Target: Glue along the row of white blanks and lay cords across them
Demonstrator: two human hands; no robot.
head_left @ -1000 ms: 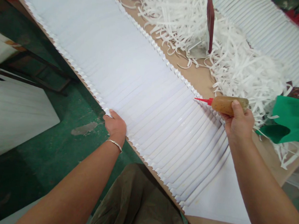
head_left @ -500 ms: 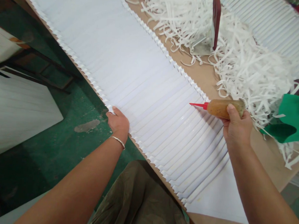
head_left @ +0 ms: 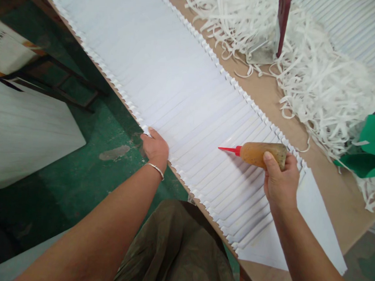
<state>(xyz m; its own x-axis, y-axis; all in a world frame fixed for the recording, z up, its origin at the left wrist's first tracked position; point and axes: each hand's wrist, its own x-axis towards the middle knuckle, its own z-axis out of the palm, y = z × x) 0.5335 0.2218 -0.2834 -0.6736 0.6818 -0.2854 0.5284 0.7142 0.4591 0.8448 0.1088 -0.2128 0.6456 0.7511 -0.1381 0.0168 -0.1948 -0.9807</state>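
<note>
Right hand [head_left: 280, 182] is gripping glue bottle [head_left: 261, 154] in closed grip, red tip pointing left, over pleated paper [head_left: 178, 92] on surface [head_left: 274, 104]. Left hand [head_left: 156, 149] is pressing paper's near edge, fingers flat.

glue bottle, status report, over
Right hand shut on glue bottle, red nozzle over the pleated white sheets. Left hand on the sheets' near edge. Paper strips lie clear beyond.

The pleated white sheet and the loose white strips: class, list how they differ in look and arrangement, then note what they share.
The pleated white sheet lies flat in orderly, parallel folds; the loose white strips form a tangled heap. The left hand rests on the sheet's edge; no hand touches the strips. Both are white and lie on the brown table.
</note>
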